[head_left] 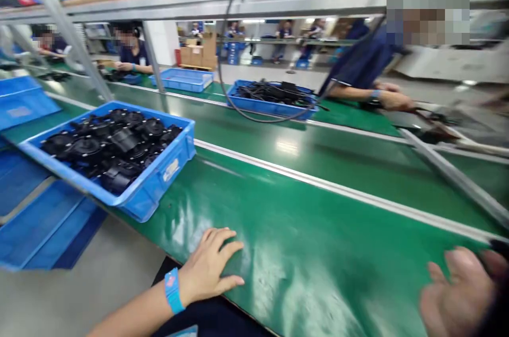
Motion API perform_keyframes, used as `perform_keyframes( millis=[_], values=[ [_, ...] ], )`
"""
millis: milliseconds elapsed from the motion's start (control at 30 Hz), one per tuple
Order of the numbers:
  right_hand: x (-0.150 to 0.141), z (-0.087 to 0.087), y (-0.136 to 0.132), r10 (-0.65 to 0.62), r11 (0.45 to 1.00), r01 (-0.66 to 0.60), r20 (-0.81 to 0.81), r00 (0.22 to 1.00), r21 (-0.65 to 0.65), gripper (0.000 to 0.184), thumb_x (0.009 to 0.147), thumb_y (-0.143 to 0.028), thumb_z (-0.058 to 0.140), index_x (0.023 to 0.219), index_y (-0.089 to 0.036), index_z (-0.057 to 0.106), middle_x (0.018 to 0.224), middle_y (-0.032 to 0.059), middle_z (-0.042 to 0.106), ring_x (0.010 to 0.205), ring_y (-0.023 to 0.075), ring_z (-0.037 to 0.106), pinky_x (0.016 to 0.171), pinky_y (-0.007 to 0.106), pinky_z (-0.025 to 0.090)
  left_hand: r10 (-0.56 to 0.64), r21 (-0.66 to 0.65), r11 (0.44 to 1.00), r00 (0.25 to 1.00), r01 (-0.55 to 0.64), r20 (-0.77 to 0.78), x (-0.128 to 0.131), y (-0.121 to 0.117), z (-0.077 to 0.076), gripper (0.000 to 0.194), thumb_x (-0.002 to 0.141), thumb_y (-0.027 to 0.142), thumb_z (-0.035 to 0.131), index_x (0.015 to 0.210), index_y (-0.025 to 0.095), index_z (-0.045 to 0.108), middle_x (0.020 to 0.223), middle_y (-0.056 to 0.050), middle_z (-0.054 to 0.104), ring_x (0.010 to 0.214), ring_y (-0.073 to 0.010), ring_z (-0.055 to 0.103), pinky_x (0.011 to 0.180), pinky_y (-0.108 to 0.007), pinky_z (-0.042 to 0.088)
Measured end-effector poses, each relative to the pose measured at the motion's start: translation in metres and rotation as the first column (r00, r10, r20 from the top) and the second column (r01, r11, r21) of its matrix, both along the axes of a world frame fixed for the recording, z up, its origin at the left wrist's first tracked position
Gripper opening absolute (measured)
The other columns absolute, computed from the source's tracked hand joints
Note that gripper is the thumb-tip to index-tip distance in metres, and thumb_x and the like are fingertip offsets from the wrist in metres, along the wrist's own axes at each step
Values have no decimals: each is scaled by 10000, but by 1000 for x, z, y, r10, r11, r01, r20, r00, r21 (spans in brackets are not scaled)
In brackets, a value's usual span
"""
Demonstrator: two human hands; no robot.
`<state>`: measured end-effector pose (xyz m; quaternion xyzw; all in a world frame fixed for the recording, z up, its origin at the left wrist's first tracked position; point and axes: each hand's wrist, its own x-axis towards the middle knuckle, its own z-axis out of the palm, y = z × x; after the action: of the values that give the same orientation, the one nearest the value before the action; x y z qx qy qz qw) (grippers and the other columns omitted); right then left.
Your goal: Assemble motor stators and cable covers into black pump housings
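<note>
My left hand point(212, 268) is open at the near edge of the green work surface point(278, 210), its fingers spread and nothing in it. A blue wrist strap point(174, 291) circles that wrist. Ahead and to the left of this hand, a blue bin point(153, 196) holds a heap of black moulded parts point(119, 141). At the lower right my right hand point(457, 289) is raised over the mat, smeared by motion, its fingers seeming partly curled. Something dark point(500, 247) shows beside its fingers at the frame edge; whether the hand touches it, I cannot tell.
A pale rail point(318, 183) runs lengthwise along the bench. Beyond it stand a blue bin point(274, 109) of black cables and another blue tray point(183, 80). A dark cable point(222, 61) loops down from the overhead shelf. A co-worker's hands point(392, 97) work across the bench. Blue bins point(43, 225) lie below left.
</note>
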<state>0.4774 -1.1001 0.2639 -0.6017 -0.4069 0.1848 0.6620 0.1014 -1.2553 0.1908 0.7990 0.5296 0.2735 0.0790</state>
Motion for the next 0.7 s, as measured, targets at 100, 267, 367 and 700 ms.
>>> perform_keyframes(
  millis=[100, 267, 367, 700],
  values=[
    [-62, -18, -8, 356, 931, -329, 186, 916, -159, 565, 738, -654, 710, 1286, -554, 614, 1490, 63, 543, 1440, 363, 432, 1231, 596, 305, 40, 289, 956, 998, -54, 55, -13, -17, 10, 512, 971, 618, 540, 1311, 237, 574, 1265, -123, 663, 1285, -283, 579, 1081, -467, 453],
    [-154, -41, -11, 748, 592, -729, 572, 338, -343, 422, 831, -625, 664, 1223, -470, 641, 1431, 46, 597, 1315, 379, 577, 1086, 721, 458, 406, 552, 722, 901, -417, 150, -88, -58, 49, 373, 991, 542, 554, 1204, 244, 626, 1169, -93, 673, 1286, -267, 561, 1140, -461, 368],
    [-207, -35, -4, 726, 474, -826, 666, 171, -305, 333, 902, -556, 641, 1184, -384, 687, 1394, 60, 622, 1253, 340, 627, 1020, 640, 536, 625, 519, 578, 751, -629, 214, -156, -74, 83, 275, 1007, 428, 568, 1173, 225, 650, 1218, -105, 658, 1271, -272, 568, 1099, -460, 408],
    [-429, 95, 62, 503, 550, -732, 859, -94, -402, 284, 1024, -379, 512, 1160, -241, 720, 1215, 45, 728, 1181, 230, 628, 1094, 389, 412, 825, 144, 544, 495, -827, -272, -343, 30, 184, 458, 1048, 417, 358, 1203, 153, 699, 1225, -143, 709, 1153, -264, 645, 1030, -380, 462]
  ],
)
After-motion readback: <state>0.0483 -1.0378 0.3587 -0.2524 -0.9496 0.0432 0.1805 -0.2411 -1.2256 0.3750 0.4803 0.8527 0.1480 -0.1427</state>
